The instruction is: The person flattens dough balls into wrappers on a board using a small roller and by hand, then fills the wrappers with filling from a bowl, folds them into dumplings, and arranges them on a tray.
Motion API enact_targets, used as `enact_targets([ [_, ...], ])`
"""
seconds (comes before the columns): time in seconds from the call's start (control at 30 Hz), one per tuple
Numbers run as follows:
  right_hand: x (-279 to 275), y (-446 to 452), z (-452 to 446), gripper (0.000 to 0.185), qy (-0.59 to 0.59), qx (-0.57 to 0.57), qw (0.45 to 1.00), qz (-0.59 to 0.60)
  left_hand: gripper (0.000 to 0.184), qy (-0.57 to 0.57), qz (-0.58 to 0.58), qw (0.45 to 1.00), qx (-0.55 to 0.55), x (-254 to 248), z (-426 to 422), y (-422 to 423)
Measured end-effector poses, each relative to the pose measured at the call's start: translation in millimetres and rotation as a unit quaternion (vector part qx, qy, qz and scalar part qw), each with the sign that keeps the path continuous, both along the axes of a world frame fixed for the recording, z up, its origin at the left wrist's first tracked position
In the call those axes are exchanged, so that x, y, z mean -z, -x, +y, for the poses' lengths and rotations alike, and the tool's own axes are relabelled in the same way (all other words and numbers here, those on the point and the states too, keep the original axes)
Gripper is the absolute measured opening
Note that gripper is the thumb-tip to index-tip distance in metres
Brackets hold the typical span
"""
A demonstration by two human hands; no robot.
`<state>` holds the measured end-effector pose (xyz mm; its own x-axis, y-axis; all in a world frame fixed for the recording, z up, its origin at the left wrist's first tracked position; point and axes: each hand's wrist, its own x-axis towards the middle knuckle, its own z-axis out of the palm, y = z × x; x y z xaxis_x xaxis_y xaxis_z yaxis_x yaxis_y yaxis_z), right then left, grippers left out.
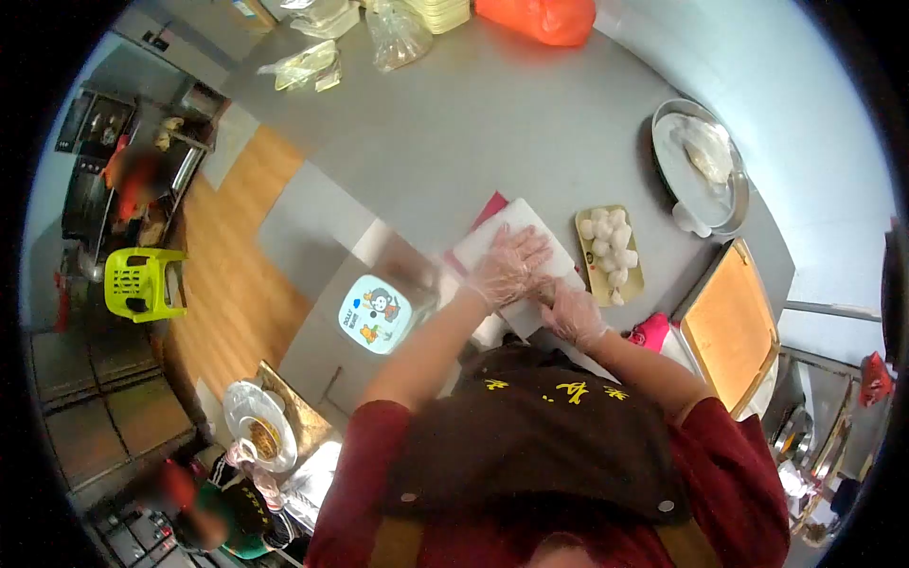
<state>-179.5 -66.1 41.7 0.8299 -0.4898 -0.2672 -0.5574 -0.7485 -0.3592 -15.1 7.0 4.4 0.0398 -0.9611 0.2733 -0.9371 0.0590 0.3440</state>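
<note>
Gloved left hand point(513, 265) palm-down beside right hand point(574, 316)

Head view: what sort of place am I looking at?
Probably a commercial food-prep kitchen. The gloved left hand and right hand work at a white board, beside a tray of white balls, with stacked yellow containers at the top of the view.

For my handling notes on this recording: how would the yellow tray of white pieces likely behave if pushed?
The yellow tray looks shallow and lies flat on the smooth-looking grey table, so it would likely slide rather than tip. The white pieces look rounded and heaped together, so a jolt might make some roll or shift.
</note>
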Motion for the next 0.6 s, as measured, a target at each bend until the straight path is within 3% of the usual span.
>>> enact_targets([
  [0.13, -9, 2, 4, 0.04, -0.029, -0.001, 0.996, -0.084, 0.054, -0.14, 0.006, 0.99, -0.001, 5, -11, -1],
  [0.2, -10, 1, 4, 0.039, -0.047, 0.007, 0.993, -0.106, 0.056, -0.052, 0.029, 0.998, -0.03, -12, 2, 0],
  [0.3, -8, 1, 4, 0.037, -0.05, 0.005, 0.989, -0.137, 0.058, -0.018, 0.048, 0.998, -0.034, -11, 2, -1],
  [0.37, -8, 4, 10, 0.037, -0.055, 0.014, 0.986, -0.154, 0.06, -0.034, 0.057, 0.997, -0.039, -21, 3, -1],
  [0.43, 2, 9, 8, 0.037, -0.034, 0.03, 0.995, -0.094, 0.06, -0.041, 0.027, 0.996, -0.074, -25, 2, -2],
  [0.5, 11, 10, 8, 0.036, -0.008, 0.038, 0.997, -0.065, 0.059, -0.021, 0.033, 0.994, -0.101, -5, 3, -1],
  [0.6, 13, 14, 5, 0.035, -0.039, 0.03, 0.993, -0.108, 0.058, -0.01, 0.052, 0.99, -0.133, -1, 8, 1],
])
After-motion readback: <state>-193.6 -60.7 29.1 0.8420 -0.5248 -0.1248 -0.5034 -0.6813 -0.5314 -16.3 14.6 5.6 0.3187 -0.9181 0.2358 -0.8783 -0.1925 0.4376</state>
